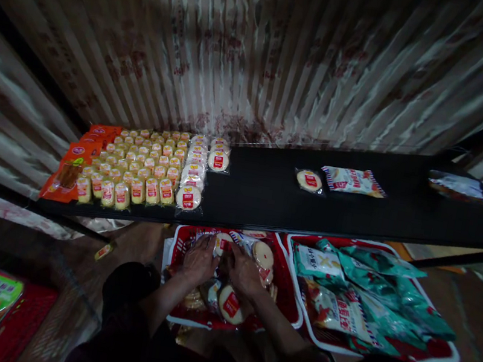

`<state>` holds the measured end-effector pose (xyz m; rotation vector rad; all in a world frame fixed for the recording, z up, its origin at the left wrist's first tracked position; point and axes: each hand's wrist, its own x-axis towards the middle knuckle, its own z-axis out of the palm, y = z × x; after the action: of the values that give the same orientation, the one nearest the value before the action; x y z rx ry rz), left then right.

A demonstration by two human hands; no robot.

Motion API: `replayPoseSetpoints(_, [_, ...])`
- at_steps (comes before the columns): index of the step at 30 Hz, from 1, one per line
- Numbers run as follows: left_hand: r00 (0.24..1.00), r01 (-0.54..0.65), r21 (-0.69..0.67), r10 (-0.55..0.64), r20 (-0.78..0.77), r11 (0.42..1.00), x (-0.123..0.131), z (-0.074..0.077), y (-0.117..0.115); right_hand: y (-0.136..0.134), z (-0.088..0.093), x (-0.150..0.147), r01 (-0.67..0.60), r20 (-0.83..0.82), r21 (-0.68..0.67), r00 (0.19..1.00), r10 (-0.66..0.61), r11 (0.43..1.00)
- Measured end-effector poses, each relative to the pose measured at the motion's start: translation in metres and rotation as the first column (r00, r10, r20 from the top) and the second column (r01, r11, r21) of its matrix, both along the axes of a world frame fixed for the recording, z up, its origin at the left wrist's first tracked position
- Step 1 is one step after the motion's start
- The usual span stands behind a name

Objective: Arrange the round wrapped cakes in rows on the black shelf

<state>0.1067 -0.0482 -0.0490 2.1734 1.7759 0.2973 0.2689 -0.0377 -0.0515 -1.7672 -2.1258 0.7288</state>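
Both hands are over a red basket (286, 286) with a white rim, below the front edge of the black shelf. My left hand (201, 259) has its fingers closed at the left side of a round, flat biscuit in clear wrapping (222, 243). From the other side, my right hand (244, 272) closes on the same wrapped biscuit; its fingertips are partly hidden. More wrapped round biscuits (231, 305) with red labels lie loose in the basket around my hands, some tilted against each other.
On the black shelf (258, 193), rows of small wrapped cakes (140, 168), orange packets (70, 169) and wrapped biscuits (190, 197) fill the left end. A printed snack bag (354, 180) lies farther right. Another basket (447, 354) holds green packets; a red basket (31, 310) stands lower left.
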Motion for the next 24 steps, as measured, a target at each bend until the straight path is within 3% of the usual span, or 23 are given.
replayPoseSetpoints(4, [0.999,-0.013,-0.064,0.01,-0.047,0.998,0.003,-0.012,0.014,0.021,-0.015,-0.011,0.019,-0.021,-0.058,1.0,-0.02,0.998])
replayPoseSetpoints(9, [0.995,0.049,-0.019,-0.047,0.087,0.999,0.003,-0.013,0.024,0.034,-0.024,-0.006,0.061,-0.097,-0.106,0.993,-0.071,0.993])
replayPoseSetpoints(13, [0.98,0.065,0.008,-0.065,0.19,0.998,0.004,-0.008,0.028,0.039,-0.022,0.0,0.021,-0.151,-0.155,0.988,-0.045,0.988])
replayPoseSetpoints(17, [0.978,0.043,0.034,-0.049,0.2,0.998,0.005,-0.009,0.03,0.038,-0.018,0.0,-0.003,-0.142,-0.125,0.99,-0.014,0.992])
replayPoseSetpoints(24, [0.928,0.07,0.016,-0.071,0.366,0.997,0.003,0.003,0.034,0.017,0.01,0.001,0.027,-0.204,-0.089,0.978,-0.045,0.996])
